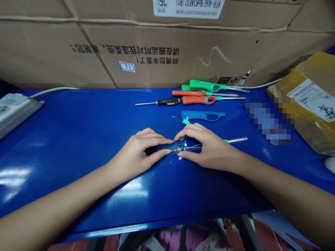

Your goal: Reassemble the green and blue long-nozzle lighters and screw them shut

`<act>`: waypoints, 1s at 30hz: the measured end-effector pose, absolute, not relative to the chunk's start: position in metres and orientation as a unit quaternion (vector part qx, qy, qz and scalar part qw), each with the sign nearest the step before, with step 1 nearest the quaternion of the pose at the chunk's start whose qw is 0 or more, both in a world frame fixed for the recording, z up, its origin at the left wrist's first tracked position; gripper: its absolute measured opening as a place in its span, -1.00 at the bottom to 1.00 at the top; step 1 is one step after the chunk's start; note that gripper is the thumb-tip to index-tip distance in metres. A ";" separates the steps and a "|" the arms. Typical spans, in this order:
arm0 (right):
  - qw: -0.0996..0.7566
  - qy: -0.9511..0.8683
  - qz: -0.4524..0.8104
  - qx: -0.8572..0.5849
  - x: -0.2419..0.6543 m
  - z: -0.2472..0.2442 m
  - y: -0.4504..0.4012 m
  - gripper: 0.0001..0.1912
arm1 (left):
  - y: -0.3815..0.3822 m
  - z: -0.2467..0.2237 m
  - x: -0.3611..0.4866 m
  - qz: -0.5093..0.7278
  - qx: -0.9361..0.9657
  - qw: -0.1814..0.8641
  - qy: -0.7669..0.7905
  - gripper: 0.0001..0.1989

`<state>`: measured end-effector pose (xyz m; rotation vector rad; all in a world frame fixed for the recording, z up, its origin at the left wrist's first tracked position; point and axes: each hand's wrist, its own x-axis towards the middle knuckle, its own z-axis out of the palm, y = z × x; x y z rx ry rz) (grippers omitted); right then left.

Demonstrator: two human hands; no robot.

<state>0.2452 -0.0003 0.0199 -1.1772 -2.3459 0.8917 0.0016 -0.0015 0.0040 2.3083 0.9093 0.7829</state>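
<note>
My left hand [140,150] has its thumb and index finger closed narrowly on the left end of the open blue plastic lighter body [164,146], which lies low over the glossy blue tabletop [91,129] in front of me. My right hand [210,148] pinches the same body further along, thumb on the near edge and index finger on the far edge; thin pale wires show beside my thumb, though I can't quite make out the small parts between my fingertips. The silver metal tube [237,140] sticks out to the right beyond my right hand. A small white piece [180,158] sits just beside my right thumb, and a bright teal plastic piece [186,120] is just past my right fingers. Beyond it lie a loose blue plastic half-shell [195,114], a black-and-yellow-handled screwdriver [168,101], orange long-nosed lighters [197,100] and green long-nosed lighters [201,84], near the brown cardboard box [146,42].
</note>
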 end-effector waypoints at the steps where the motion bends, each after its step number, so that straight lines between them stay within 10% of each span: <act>1: 0.186 -0.830 0.316 -0.420 0.244 0.019 -0.001 -0.73 | -0.002 0.004 0.001 0.291 0.857 0.264 0.333 -0.76; 30: 0.153 -0.845 0.280 -0.429 0.252 0.029 -0.012 -0.90 | -0.014 0.005 0.003 0.292 0.881 0.198 0.314 -0.78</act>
